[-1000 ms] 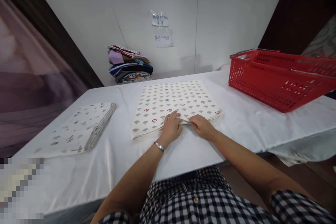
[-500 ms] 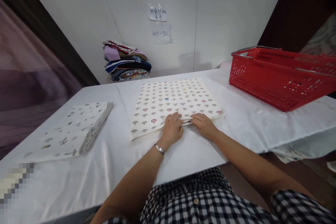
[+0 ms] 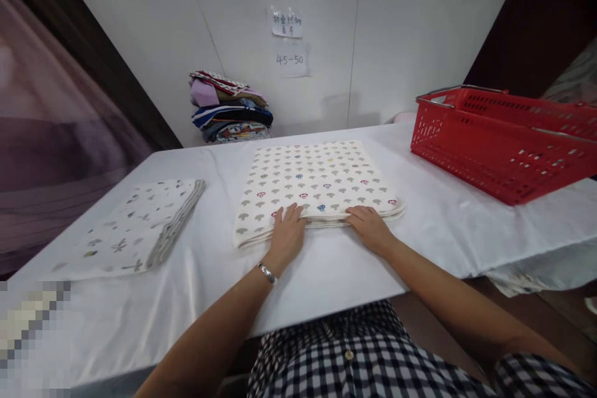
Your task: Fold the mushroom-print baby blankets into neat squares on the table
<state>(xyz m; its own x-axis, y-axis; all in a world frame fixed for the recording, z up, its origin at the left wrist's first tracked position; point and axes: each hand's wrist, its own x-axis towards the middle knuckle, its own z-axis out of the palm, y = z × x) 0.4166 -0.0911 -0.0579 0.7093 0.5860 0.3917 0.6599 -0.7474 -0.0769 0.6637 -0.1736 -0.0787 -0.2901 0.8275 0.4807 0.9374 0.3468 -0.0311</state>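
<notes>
A cream cloth [image 3: 308,174] printed with rows of grey mushrooms, a few in red, blue and yellow, lies folded in layers on the table. My left hand [image 3: 286,233] rests at its near edge, fingers spread flat over the top layer. Farther right along that edge, my right hand [image 3: 370,229] has its fingers bent over the layers; its thumb is mostly hidden. Between the hands the stacked layers show slightly apart.
Another folded cloth [image 3: 135,224], white with a plant print, lies to the left on the white-covered table [image 3: 186,317]. At the right stands a red plastic basket [image 3: 485,149]. Several folded fabrics [image 3: 231,109] are piled at the back, below paper signs [image 3: 291,59] on the wall.
My left hand has slid left along the near edge, and its fingers have spread. My right hand has shifted slightly right, so the gap between the hands is wider.
</notes>
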